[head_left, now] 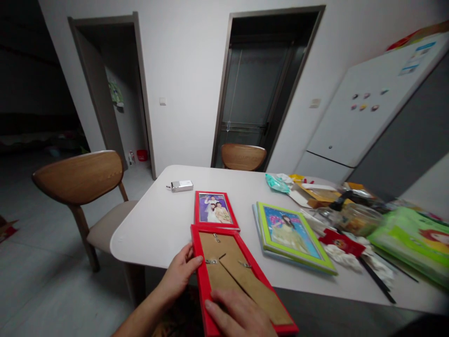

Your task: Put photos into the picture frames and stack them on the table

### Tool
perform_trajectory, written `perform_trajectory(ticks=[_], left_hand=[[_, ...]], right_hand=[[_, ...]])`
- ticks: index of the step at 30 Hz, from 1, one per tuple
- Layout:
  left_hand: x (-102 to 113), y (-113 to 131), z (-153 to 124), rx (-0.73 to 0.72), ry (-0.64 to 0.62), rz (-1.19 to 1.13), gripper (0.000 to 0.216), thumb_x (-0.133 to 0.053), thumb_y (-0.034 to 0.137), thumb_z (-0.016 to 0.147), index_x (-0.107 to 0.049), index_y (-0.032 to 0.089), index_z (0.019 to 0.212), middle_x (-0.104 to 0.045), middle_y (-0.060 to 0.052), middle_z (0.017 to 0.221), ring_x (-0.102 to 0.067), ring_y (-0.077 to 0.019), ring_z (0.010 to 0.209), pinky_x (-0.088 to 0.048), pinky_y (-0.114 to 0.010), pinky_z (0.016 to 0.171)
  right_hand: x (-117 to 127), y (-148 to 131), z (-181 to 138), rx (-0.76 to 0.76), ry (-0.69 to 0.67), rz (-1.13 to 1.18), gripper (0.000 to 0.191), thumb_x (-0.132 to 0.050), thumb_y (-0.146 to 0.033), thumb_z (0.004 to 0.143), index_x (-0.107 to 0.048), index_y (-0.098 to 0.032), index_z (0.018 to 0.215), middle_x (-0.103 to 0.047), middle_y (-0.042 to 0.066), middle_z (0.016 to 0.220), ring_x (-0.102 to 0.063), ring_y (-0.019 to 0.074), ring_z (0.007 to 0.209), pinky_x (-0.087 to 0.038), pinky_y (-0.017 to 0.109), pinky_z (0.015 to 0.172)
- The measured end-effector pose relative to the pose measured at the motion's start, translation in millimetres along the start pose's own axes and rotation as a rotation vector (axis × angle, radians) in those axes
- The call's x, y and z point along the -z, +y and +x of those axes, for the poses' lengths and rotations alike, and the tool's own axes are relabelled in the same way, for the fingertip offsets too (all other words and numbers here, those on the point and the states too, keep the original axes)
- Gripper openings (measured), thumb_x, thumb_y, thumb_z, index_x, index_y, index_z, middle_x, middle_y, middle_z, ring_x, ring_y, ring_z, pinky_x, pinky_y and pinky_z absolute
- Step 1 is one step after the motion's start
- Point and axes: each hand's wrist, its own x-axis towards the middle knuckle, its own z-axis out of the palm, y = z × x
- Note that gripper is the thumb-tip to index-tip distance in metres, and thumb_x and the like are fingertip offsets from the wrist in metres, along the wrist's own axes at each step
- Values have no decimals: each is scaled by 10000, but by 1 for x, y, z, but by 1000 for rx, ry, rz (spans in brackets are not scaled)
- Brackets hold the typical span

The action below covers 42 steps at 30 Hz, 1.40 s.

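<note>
A red picture frame [199, 267] is turned back side up at the table's near edge, showing a brown backing board with metal clips and a stand flap. My left hand [180, 271] grips its left edge, thumb on top and fingers underneath. On the lower part of the backing lies my right hand [242, 313], its fingers stretched over the board. Just beyond, a second red picture frame [213, 210] lies face up with a photo of several people. To the right, a green picture frame [294, 236] rests on a bluish one.
A small silver box-like object [181, 186] lies at the table's far left. Clutter crowds the right side: a plastic container [361, 220], a red packet [342, 242], crumpled tissues and a green package [414, 238]. Wooden chairs stand at the left [80, 178] and far side [243, 157].
</note>
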Motion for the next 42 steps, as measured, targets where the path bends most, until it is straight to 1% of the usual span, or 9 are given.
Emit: perform_trajectory(ticks=[3, 8, 12, 17, 21, 25, 35, 39, 42], left_hand=[[9, -12, 13, -67, 107, 310, 499, -550, 252, 653, -433, 176, 1133, -512, -58, 1171, -458, -205, 1073, -361, -293, 898], [19, -19, 34, -85, 179, 802, 527, -530, 170, 638, -405, 163, 1151, -540, -65, 1127, -503, -184, 1003, -369, -269, 867], [28, -27, 47, -112, 250, 1052, 514, -497, 147, 643, -409, 129, 1149, -483, -100, 1188, -429, -201, 1087, -288, -304, 934], [34, -36, 51, -94, 258, 1099, 519, -472, 179, 674, -379, 134, 1182, -437, -97, 1234, -377, -208, 1134, -216, -325, 973], [34, -34, 50, -100, 247, 1112, 511, -464, 200, 686, -378, 135, 1187, -440, -91, 1231, -385, -200, 1124, -220, -305, 969], [33, -32, 50, -97, 243, 1123, 514, -464, 206, 690, -377, 125, 1190, -434, -96, 1238, -374, -209, 1133, -224, -319, 967], [33, -33, 50, -128, 245, 1156, 497, -444, 194, 689, -395, 109, 1176, -456, -98, 1213, -408, -196, 1100, -271, -285, 948], [34, -38, 52, -153, 266, 1159, 507, -432, 178, 684, -384, 90, 1181, -455, -99, 1209, -402, -181, 1104, -266, -270, 957], [35, -40, 53, -158, 277, 1168, 513, -421, 168, 680, -379, 88, 1185, -452, -103, 1211, -398, -185, 1111, -263, -286, 964]], right_hand=[[-25, 1, 4, -26, -17, -50, 272, -394, -202, 772, -554, -194, 992, -624, 79, 861, -572, 174, 744, -488, 288, 645], [-69, 3, 13, -135, -78, -68, 250, -434, -186, 761, -552, -189, 981, -600, 82, 856, -536, 188, 745, -470, 320, 650], [-85, 4, 18, -172, -154, 6, 262, -502, -181, 729, -546, -189, 988, -588, 81, 910, -523, 181, 772, -461, 321, 675], [-61, 34, 24, -302, -252, 240, 300, -511, -281, 732, -543, -202, 1019, -547, 65, 1043, -494, 174, 937, -425, 308, 798], [-41, 90, 17, -647, -241, 105, 291, -452, -216, 737, -579, -149, 991, -532, 109, 1058, -479, 189, 980, -378, 330, 857], [-42, 121, 9, -739, -409, 38, 267, -479, -179, 671, -621, -144, 894, -554, 96, 962, -514, 181, 880, -386, 281, 802], [-56, 115, 13, -806, -404, -77, 242, -414, -206, 753, -628, -176, 861, -526, 69, 843, -508, 144, 763, -380, 221, 680], [-59, 111, 16, -735, -322, -108, 260, -442, -207, 747, -599, -172, 952, -513, 102, 989, -467, 192, 912, -363, 276, 775], [-71, 101, 29, -641, -292, -21, 249, -454, -224, 759, -604, -171, 951, -502, 102, 1057, -442, 196, 970, -339, 288, 829]])
